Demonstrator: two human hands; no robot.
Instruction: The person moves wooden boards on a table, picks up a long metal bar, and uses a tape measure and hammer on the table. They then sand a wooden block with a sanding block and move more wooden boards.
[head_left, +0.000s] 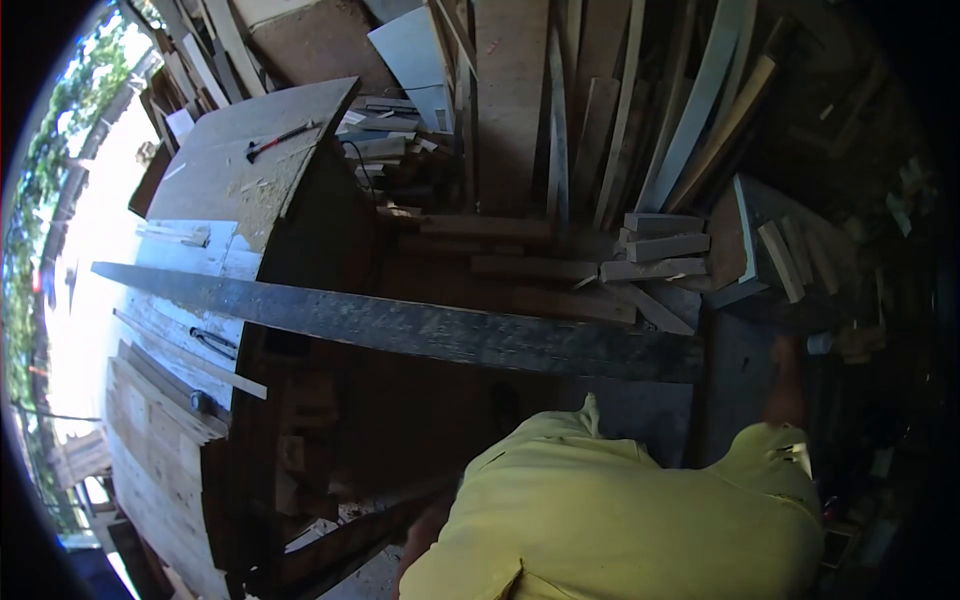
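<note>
Our long, dark wooden plank (440, 328) overhangs the dusty wooden table (225, 140) at its right edge, so one bump could slide it off, and we can't tell how our fingers sit!

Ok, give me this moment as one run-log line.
Plank: long, dark, one end over bench | red tool: on bench | right hand: right of plank, dim, grip unclear | left hand: not visible
</note>
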